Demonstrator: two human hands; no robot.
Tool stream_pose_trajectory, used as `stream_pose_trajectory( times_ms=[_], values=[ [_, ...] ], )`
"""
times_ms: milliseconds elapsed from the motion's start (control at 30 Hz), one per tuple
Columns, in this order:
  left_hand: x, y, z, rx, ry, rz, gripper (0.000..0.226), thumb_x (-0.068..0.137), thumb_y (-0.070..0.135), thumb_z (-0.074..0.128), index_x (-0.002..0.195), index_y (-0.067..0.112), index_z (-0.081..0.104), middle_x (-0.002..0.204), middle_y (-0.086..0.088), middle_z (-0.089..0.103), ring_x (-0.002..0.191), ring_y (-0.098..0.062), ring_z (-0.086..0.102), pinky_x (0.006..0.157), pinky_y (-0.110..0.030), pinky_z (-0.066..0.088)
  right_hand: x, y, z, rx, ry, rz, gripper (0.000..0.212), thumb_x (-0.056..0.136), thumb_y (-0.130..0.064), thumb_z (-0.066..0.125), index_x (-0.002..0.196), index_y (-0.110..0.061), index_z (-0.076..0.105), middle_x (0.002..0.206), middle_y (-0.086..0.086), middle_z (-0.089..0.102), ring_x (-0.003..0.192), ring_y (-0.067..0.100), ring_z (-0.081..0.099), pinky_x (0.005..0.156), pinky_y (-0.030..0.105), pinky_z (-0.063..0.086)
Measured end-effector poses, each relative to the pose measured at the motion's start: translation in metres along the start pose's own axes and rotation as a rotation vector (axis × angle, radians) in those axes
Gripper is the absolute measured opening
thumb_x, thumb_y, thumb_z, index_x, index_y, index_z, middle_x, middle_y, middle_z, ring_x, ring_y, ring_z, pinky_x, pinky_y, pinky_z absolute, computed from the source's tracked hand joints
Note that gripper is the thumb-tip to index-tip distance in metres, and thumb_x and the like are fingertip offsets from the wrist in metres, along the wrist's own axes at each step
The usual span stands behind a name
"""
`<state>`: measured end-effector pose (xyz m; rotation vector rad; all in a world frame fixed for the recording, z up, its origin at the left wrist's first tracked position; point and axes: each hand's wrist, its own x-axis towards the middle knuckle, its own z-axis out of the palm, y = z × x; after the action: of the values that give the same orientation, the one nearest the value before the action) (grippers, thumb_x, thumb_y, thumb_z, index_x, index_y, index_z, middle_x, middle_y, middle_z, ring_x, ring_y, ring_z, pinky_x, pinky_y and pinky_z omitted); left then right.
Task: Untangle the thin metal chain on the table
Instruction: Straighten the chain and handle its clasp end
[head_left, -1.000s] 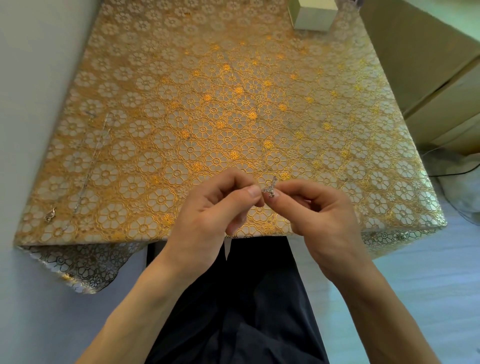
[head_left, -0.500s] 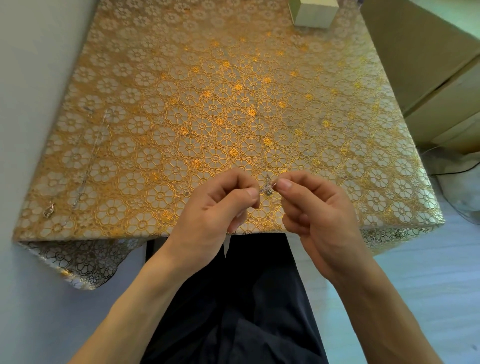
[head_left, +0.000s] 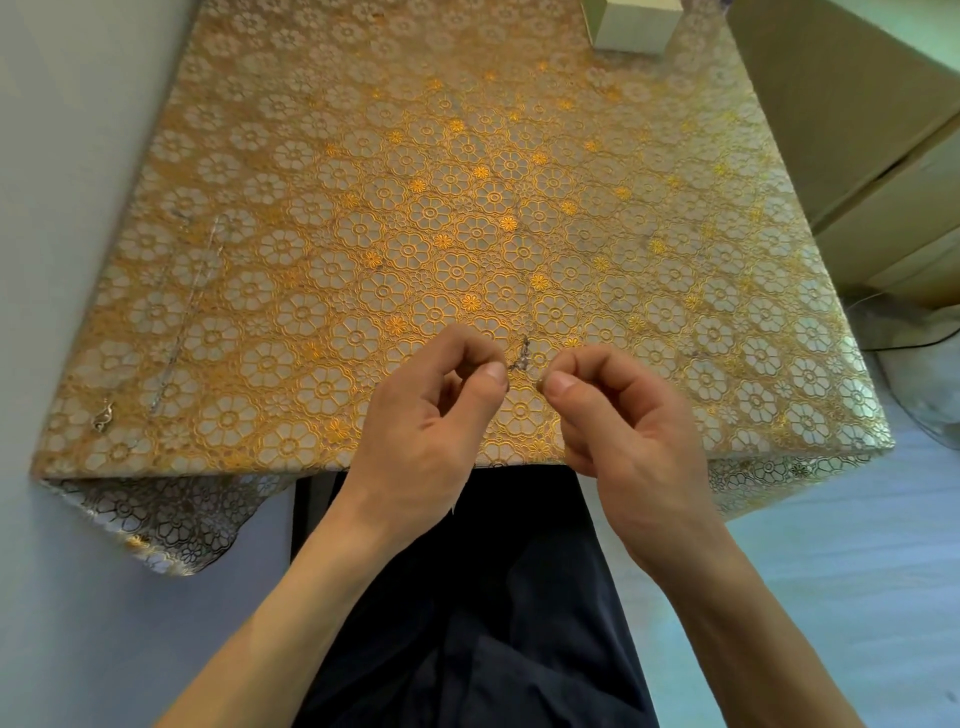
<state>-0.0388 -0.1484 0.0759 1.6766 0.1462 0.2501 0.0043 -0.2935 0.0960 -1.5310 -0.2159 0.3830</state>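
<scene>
A small knotted clump of thin metal chain (head_left: 522, 357) hangs in the air between my two hands, above the table's near edge. My left hand (head_left: 431, 415) pinches one side of it between thumb and forefinger. My right hand (head_left: 618, 415) pinches the other side the same way. A short gap separates the fingertips, and the clump spans it. The rest of this chain is too thin to make out. The table (head_left: 467, 208) is covered by a gold flower-patterned cloth.
A second thin chain (head_left: 187, 312) lies stretched out along the table's left side, ending in a small clasp (head_left: 103, 417) near the front left corner. A pale box (head_left: 636, 23) stands at the far edge. Cardboard boxes (head_left: 857, 130) stand to the right. A wall runs along the left.
My hands have drawn apart a little, opening a gap between the fingertips, and the clump now shows stretched between them. Both hands sit slightly farther over the table.
</scene>
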Motion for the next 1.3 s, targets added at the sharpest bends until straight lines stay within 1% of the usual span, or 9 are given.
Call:
stream_pose_trajectory(
  times_ms=[133,300,433,533,633,967,1133,1200,1300],
  values=[
    [-0.001,0.000,0.001,0.059,0.022,0.028,0.019,0.093,0.039,0.049,0.085,0.023,0.056,0.066,0.007,0.046,0.057,-0.013,0.037,0.052,-0.029,0.032,0.000,-0.005,-0.002,-0.056,0.019,-0.021,0.012,0.089,-0.024,0.065,0.077,-0.025,0.067,0.061,0.000,0.030,0.052,0.009,0.028,0.048,0.017,0.030],
    [-0.002,0.004,0.003,-0.047,-0.005,0.040,0.020,0.091,0.035,0.049,0.083,0.019,0.058,0.063,0.011,0.050,0.057,-0.013,0.039,0.057,-0.025,0.034,0.005,-0.003,-0.004,-0.016,0.075,0.023,0.014,0.086,-0.023,0.063,0.073,-0.027,0.067,0.055,-0.009,0.034,0.050,0.009,0.027,0.047,0.020,0.027],
    [0.000,0.007,0.004,-0.200,0.023,0.005,0.016,0.090,0.031,0.053,0.082,0.018,0.058,0.064,-0.014,0.045,0.054,-0.032,0.033,0.052,-0.036,0.028,0.004,-0.001,-0.003,0.010,0.017,0.025,0.008,0.080,-0.031,0.067,0.074,-0.026,0.068,0.054,-0.013,0.039,0.049,0.008,0.028,0.048,0.022,0.026],
    [0.000,0.006,0.004,-0.298,0.019,-0.032,0.010,0.089,0.023,0.056,0.082,0.015,0.059,0.070,0.000,0.054,0.051,-0.014,0.038,0.050,-0.020,0.031,0.004,-0.002,-0.001,0.033,0.036,0.032,0.008,0.079,-0.032,0.068,0.074,-0.026,0.068,0.053,-0.010,0.037,0.048,0.009,0.026,0.047,0.024,0.024],
    [0.000,0.004,0.005,-0.324,0.003,-0.076,0.012,0.090,0.015,0.052,0.080,0.012,0.057,0.072,0.004,0.054,0.052,-0.009,0.038,0.051,-0.020,0.032,0.005,-0.005,0.001,0.094,0.080,0.049,0.013,0.084,-0.023,0.064,0.072,-0.026,0.068,0.051,-0.011,0.037,0.045,0.008,0.025,0.043,0.024,0.023],
    [0.002,0.009,0.008,-0.271,0.079,-0.109,0.014,0.090,0.016,0.047,0.078,0.009,0.052,0.055,0.013,0.047,0.050,-0.008,0.036,0.049,-0.019,0.029,-0.001,-0.007,0.008,-0.116,0.069,-0.119,0.009,0.092,-0.020,0.064,0.084,-0.018,0.068,0.060,-0.007,0.033,0.052,0.008,0.031,0.049,0.018,0.031],
    [-0.001,0.004,0.011,-0.213,0.113,-0.092,0.018,0.090,0.024,0.054,0.081,0.009,0.053,0.058,0.007,0.042,0.055,-0.029,0.029,0.051,-0.035,0.026,-0.003,-0.004,0.006,-0.200,0.085,-0.189,0.011,0.093,-0.016,0.066,0.084,-0.021,0.069,0.060,-0.011,0.033,0.053,0.007,0.032,0.052,0.018,0.032],
    [-0.003,0.001,0.011,-0.087,0.126,-0.043,0.020,0.090,0.033,0.053,0.082,0.015,0.055,0.061,0.007,0.043,0.054,-0.019,0.034,0.051,-0.031,0.029,-0.003,-0.003,0.006,-0.240,0.102,-0.205,0.008,0.092,-0.019,0.068,0.086,-0.022,0.071,0.059,-0.012,0.034,0.055,0.008,0.033,0.054,0.019,0.033],
    [-0.004,0.001,0.011,0.166,0.146,0.018,0.016,0.094,0.025,0.053,0.081,0.017,0.057,0.065,0.006,0.048,0.058,-0.009,0.040,0.055,-0.022,0.034,0.000,-0.003,0.002,-0.261,0.132,-0.223,0.006,0.092,-0.020,0.070,0.087,-0.023,0.073,0.060,-0.012,0.033,0.056,0.009,0.034,0.054,0.020,0.033]
  ],
)
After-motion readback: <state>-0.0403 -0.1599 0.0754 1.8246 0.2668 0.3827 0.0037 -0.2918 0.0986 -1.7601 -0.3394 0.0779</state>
